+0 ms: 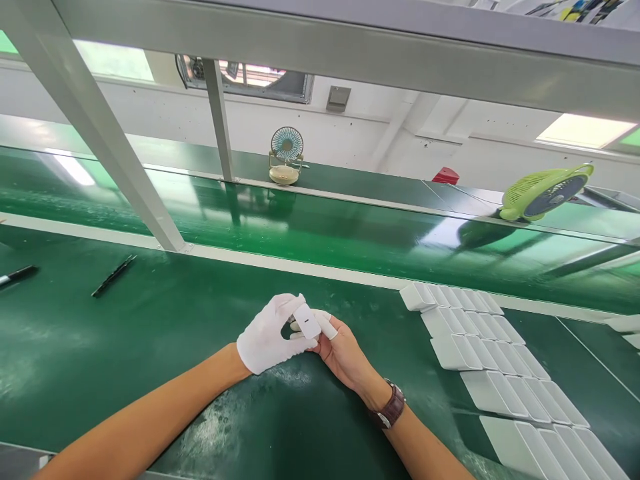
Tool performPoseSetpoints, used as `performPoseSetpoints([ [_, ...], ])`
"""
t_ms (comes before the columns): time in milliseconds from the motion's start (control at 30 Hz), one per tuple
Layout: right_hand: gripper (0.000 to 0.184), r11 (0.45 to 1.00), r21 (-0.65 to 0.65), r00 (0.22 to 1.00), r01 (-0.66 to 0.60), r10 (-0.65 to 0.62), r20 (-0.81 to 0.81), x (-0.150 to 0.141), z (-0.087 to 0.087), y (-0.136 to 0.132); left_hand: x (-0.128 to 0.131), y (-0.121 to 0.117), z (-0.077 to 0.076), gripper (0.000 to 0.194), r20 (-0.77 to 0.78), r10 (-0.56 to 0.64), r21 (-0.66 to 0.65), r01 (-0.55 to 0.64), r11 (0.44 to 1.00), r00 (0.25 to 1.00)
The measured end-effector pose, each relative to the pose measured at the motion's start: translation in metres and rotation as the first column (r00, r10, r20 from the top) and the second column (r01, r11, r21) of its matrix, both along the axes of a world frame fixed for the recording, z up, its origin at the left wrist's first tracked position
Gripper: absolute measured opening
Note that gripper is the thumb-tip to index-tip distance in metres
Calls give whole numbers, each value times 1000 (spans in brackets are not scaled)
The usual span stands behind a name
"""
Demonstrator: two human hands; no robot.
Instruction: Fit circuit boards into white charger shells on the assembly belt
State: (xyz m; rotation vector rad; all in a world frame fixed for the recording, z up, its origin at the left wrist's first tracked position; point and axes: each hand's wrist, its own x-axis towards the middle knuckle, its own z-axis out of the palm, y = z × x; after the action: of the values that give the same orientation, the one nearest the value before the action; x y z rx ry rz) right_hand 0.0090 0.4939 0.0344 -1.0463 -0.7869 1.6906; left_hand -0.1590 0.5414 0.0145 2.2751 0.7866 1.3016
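Both hands (305, 340) grip white case (307, 321); identical cases (495, 367) rowed right.

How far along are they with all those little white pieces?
Hard to say what is finished: rows of white pieces lie overlapping on the green bench to the right, and the picture does not show whether those are handled or waiting. In hand is one small white piece, held between the gloved left hand and the bare right hand. Two black pens lie untouched on the left.
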Motion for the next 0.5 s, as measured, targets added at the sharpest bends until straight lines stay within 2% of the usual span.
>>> performPoseSetpoints([
  [100,48,994,90,990,61,-71,118,4,-6,2,0,1,2,72,-33,10,3,-10,1000,999],
  [167,44,953,271,940,135,-210,269,9,-11,4,-2,3,1,72,-78,30,-17,-31,999,996],
  [200,40,910,390,887,139,-289,359,12,-13,6,-4,4,0,72,-101,49,-32,-52,998,994],
  [233,35,858,504,819,101,-359,448,15,-14,6,-6,7,-1,71,-123,69,-50,-76,996,990],
  [300,26,758,645,664,-98,-433,610,20,-14,6,-9,11,-5,68,-153,106,-96,-122,988,982],
  [400,24,659,630,480,-412,-430,764,23,-11,2,-14,18,-11,55,-176,68,-231,-108,967,982],
  [500,24,625,614,397,-482,-468,789,22,-11,0,-15,23,-18,38,-180,-7,-343,-56,938,984],
])
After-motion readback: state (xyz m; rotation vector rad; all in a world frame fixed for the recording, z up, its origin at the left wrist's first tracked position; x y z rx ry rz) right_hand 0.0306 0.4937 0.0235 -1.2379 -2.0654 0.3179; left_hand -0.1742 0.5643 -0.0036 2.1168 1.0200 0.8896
